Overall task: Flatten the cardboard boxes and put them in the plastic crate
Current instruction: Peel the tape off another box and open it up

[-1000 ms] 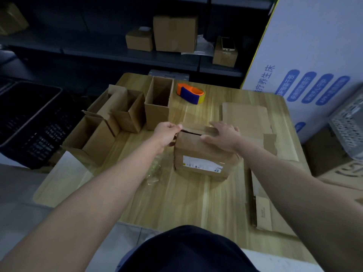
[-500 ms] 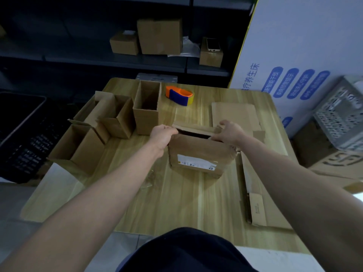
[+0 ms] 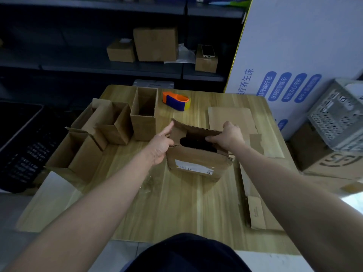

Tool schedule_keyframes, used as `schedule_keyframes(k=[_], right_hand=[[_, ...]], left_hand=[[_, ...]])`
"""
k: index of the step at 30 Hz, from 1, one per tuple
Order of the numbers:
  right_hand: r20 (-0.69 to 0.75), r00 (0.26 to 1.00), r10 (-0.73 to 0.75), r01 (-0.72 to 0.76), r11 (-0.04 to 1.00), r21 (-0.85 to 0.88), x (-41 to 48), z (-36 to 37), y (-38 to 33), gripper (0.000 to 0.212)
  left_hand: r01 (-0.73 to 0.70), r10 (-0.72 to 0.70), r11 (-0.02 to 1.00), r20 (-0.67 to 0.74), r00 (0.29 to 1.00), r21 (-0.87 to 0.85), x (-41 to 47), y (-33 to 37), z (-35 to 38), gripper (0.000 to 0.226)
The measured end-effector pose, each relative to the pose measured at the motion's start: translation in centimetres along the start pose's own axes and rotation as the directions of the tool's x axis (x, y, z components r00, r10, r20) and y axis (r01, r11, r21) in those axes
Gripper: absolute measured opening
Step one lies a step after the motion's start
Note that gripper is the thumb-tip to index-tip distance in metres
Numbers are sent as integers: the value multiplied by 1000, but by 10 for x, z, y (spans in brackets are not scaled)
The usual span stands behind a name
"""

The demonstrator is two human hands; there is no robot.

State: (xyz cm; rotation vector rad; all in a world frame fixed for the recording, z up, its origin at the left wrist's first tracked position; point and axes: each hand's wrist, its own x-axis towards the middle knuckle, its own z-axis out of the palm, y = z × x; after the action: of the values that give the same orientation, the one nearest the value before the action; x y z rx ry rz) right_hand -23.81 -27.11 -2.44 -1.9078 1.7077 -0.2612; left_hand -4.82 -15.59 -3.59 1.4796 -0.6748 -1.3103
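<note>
Brown corrugated cardboard box (image 3: 198, 163) with a white label stands mid-way along the pale wooden table (image 3: 176, 209), top flap raised. The left hand (image 3: 160, 143) touches the flap's left edge with straight fingers; the right hand (image 3: 228, 136) grasps its top edge. Farther off, left, stand three open cardboard boxes (image 3: 144, 122), then one orange-and-blue tape dispenser (image 3: 176, 100)

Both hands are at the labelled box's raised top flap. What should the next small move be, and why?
Probably fold the far top flap fully back. The right hand grips its right end, the left hand touches its left edge, and the labelled box stands upright, unflattened, on the table, so opening it likely comes first.
</note>
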Motion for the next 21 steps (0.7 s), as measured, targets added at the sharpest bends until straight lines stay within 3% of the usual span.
schedule_keyframes(k=[5, 8, 15, 21], right_hand=[[-82, 996, 27, -5, 966, 258, -2, -3, 7, 93], [-68, 997, 42, -18, 948, 318, -5, 0, 11, 100], [-31, 997, 77, -67, 968, 242, -11, 6, 11, 121], [-61, 991, 118, -110, 987, 118, -16, 6, 13, 119]], left_hand=[[5, -4, 1000, 58, 998, -28, -2, 5, -2, 87], [1, -2, 1000, 85, 996, 20, -1, 4, -1, 92], [6, -13, 996, 82, 997, 87, -2, 8, 0, 92], [-33, 29, 997, 63, 998, 66, -9, 2, 2, 87]])
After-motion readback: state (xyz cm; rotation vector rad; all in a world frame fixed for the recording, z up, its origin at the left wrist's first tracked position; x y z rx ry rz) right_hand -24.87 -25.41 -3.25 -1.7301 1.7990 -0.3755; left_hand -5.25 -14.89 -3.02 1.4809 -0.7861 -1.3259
